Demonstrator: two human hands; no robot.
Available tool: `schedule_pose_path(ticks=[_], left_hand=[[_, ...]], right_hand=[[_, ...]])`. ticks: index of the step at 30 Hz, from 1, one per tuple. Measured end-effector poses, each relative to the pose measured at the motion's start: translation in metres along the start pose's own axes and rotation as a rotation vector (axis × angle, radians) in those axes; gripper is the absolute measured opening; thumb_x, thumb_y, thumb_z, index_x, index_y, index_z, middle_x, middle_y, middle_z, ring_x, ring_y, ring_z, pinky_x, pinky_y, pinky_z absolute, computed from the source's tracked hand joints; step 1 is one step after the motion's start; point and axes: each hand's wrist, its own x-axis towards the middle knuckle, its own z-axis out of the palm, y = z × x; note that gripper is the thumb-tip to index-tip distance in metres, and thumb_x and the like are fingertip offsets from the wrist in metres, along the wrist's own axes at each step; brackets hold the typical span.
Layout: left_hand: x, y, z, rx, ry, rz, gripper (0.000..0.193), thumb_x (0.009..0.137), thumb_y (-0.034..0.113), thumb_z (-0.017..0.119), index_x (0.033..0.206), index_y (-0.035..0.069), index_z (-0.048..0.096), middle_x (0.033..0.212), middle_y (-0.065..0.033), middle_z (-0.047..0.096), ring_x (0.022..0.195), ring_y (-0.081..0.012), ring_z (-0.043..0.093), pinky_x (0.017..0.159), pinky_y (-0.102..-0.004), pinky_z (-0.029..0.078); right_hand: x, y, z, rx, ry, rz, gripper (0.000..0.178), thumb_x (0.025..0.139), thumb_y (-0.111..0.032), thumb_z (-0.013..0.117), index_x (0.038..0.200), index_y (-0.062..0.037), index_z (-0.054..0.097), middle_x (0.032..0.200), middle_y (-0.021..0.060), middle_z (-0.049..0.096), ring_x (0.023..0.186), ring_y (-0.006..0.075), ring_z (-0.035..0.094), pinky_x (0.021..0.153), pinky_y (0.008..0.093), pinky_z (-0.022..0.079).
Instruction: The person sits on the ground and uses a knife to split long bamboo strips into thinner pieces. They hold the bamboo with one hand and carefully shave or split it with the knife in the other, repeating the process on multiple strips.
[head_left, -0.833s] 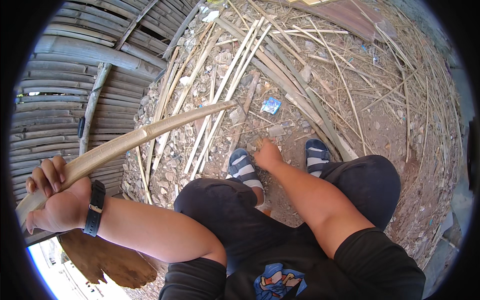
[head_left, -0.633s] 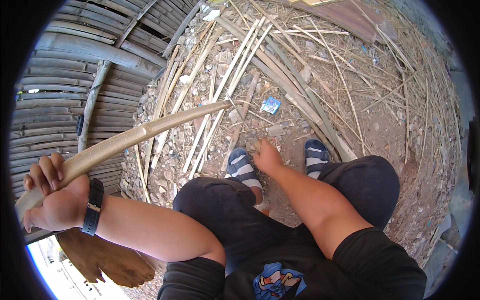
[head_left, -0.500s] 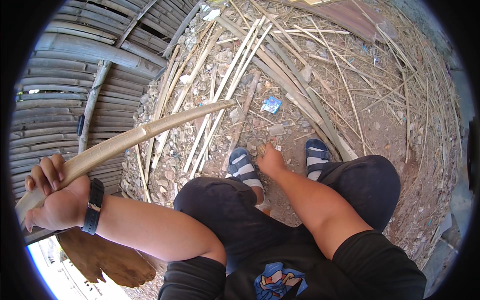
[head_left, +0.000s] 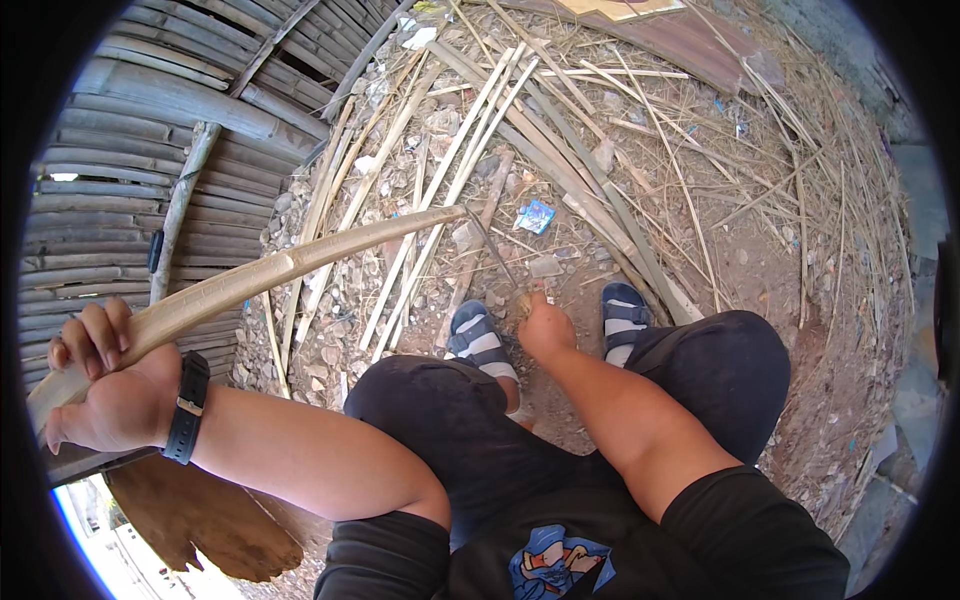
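Note:
A long split length of bamboo [head_left: 290,262] slants from the lower left up toward the middle of the view. My left hand [head_left: 115,385], with a black watch on its wrist, is wrapped round its near end. Between my knees, my right hand [head_left: 546,328] is closed round the wooden handle of a thin-bladed knife [head_left: 492,244]. The blade points up and left, and its tip meets the far end of the bamboo. Most of the handle is hidden in my fist.
Several pale bamboo strips [head_left: 455,180] lie across the stony ground beyond my feet. A blue packet [head_left: 535,216] is among them. On the left stands a bamboo slat wall [head_left: 110,210] with an upright pole [head_left: 185,205]. Dry straw [head_left: 760,190] covers the ground at right.
The knife blade has turned slightly and shows more clearly at the bamboo's far end. Both hands keep their grip, and the whole view has shifted a little.

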Motion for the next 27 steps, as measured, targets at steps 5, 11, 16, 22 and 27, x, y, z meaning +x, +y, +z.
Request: schedule_pose_path(ticks=[5,11,16,22,27], left_hand=[[0.000,0.000,-0.001,0.005,-0.004,0.002,0.082,0.075,0.091,0.042,0.085,0.010,0.047,0.060,0.0008,0.038,0.050,-0.0112,0.032,0.051,-0.0257,0.026],[0.001,0.001,0.000,-0.019,-0.029,-0.004,0.082,0.074,0.092,0.041,0.084,0.010,0.048,0.060,0.0006,0.038,0.049,-0.0114,0.032,0.050,-0.0256,0.026],[0.001,0.000,0.003,-0.018,-0.030,-0.003,0.083,0.073,0.093,0.041,0.083,0.010,0.048,0.059,0.0005,0.038,0.049,-0.0117,0.032,0.050,-0.0255,0.026],[0.001,0.001,0.002,-0.025,-0.026,-0.009,0.084,0.074,0.093,0.040,0.084,0.010,0.048,0.060,0.0004,0.038,0.050,-0.0117,0.031,0.050,-0.0256,0.026],[-0.001,0.001,0.003,-0.010,-0.025,-0.006,0.083,0.075,0.092,0.040,0.085,0.010,0.048,0.060,0.0003,0.038,0.050,-0.0116,0.031,0.051,-0.0259,0.026]], right_hand=[[-0.003,0.007,-0.007,-0.113,-0.028,0.014,0.027,0.093,-0.013,0.050,0.118,-0.0054,0.055,0.104,0.0233,0.070,0.101,0.0404,0.068,0.087,0.0506,0.052],[-0.003,0.016,-0.007,-0.137,-0.061,-0.060,0.029,0.088,-0.016,0.060,0.115,-0.0053,0.055,0.101,0.0232,0.070,0.100,0.0403,0.068,0.086,0.0511,0.052],[0.005,0.006,0.001,-0.054,0.019,-0.090,0.032,0.085,-0.018,0.065,0.113,-0.0049,0.057,0.096,0.0233,0.070,0.094,0.0418,0.068,0.084,0.0523,0.052],[0.016,0.020,0.005,-0.059,0.037,-0.007,0.035,0.083,-0.018,0.067,0.112,-0.0014,0.057,0.097,0.0252,0.070,0.093,0.0418,0.068,0.084,0.0511,0.053],[0.015,0.017,0.001,-0.063,0.027,0.001,0.036,0.083,-0.018,0.067,0.113,-0.0017,0.057,0.098,0.0253,0.070,0.095,0.0417,0.068,0.085,0.0506,0.053]])
